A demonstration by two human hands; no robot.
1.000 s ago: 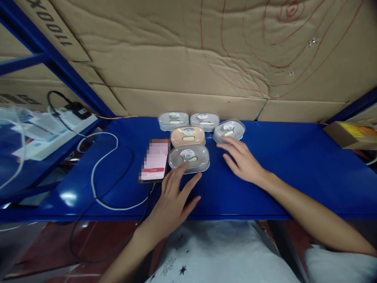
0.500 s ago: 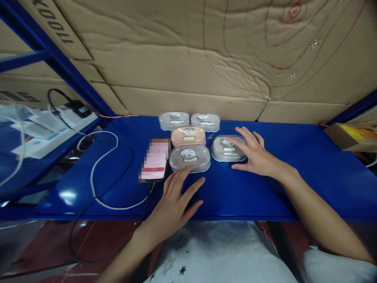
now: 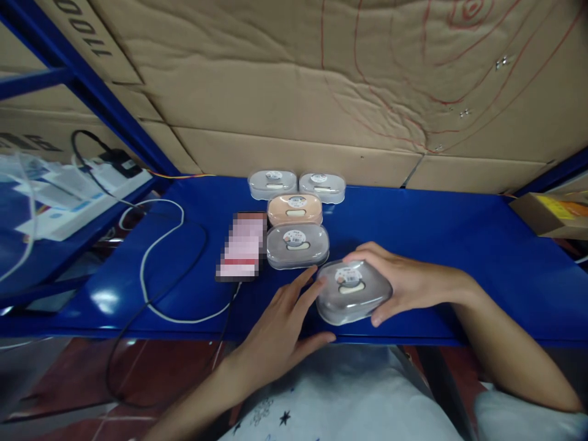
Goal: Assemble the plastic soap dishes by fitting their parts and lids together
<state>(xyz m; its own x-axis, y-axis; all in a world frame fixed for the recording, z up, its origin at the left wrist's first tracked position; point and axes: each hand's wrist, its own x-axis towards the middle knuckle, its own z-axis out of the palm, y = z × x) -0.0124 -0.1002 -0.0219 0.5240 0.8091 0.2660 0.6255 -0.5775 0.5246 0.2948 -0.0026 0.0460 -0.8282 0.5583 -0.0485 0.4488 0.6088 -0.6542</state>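
Note:
My right hand (image 3: 386, 278) grips the right end of a grey oval plastic box (image 3: 333, 304), which has a clear cover, a round label and a pale oval piece on top. The box is slightly tilted, near the front edge of the blue table. My left hand (image 3: 287, 324) is open, fingers stretched toward the box's left side; its fingertips are at the box, and I cannot tell whether they press on it. Beyond them lie a similar grey box (image 3: 316, 239), a peach box (image 3: 278, 208) and two paler grey boxes (image 3: 255, 184) at the back.
A phone (image 3: 241, 248) with a blurred screen lies left of the boxes, plugged into a cable. A white cable (image 3: 144, 269) loops over the blue table (image 3: 436, 220). Power strips (image 3: 87, 208) stand at left, a small carton (image 3: 546, 217) at right. Cardboard (image 3: 257, 92) walls the back.
My right hand has taken hold of the right-hand grey box and brought it toward me and left. My left hand has moved right, off the other grey box, to the held box's side.

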